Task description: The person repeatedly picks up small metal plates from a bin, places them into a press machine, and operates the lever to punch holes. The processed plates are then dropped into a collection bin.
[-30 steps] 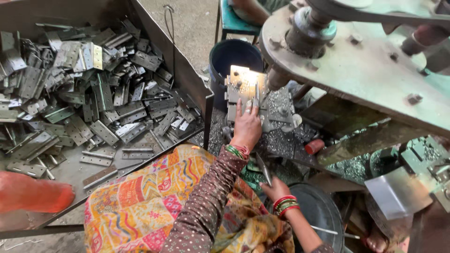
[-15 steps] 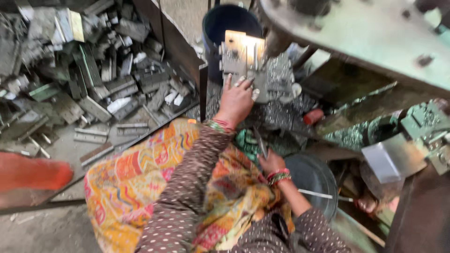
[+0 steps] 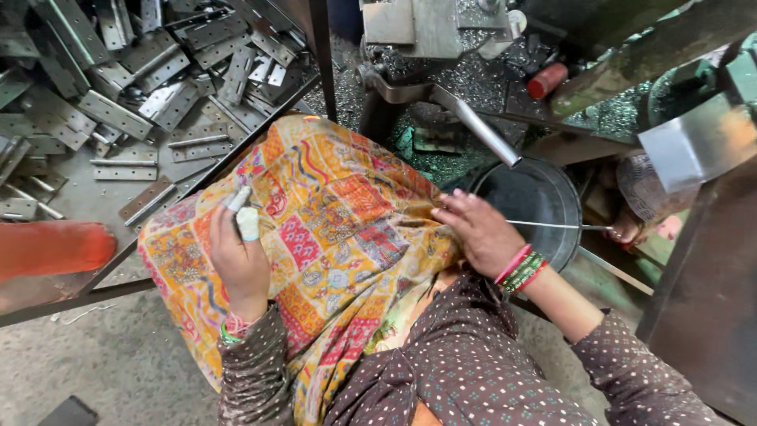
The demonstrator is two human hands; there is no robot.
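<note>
Cutting across the top edge, the press machine (image 3: 426,28) shows only its lower plates, and the heap of flat metal hinges (image 3: 118,87) in the tray (image 3: 197,185) runs out of view at the left. Metal shavings (image 3: 481,79) around the machine base are too fine to make out singly. A thin metal rod (image 3: 552,226) lies across the dark round pan (image 3: 536,197); the right hand (image 3: 477,233) closes on its near end, fingers curled, and the grip itself is hidden. The rod looks straight, slim and shiny. The left hand (image 3: 240,256) rests loosely on the patterned orange cloth (image 3: 331,229) over the lap, holding nothing, two fingertips (image 3: 247,223) wrapped in white tape. Both hands sit well apart.
</note>
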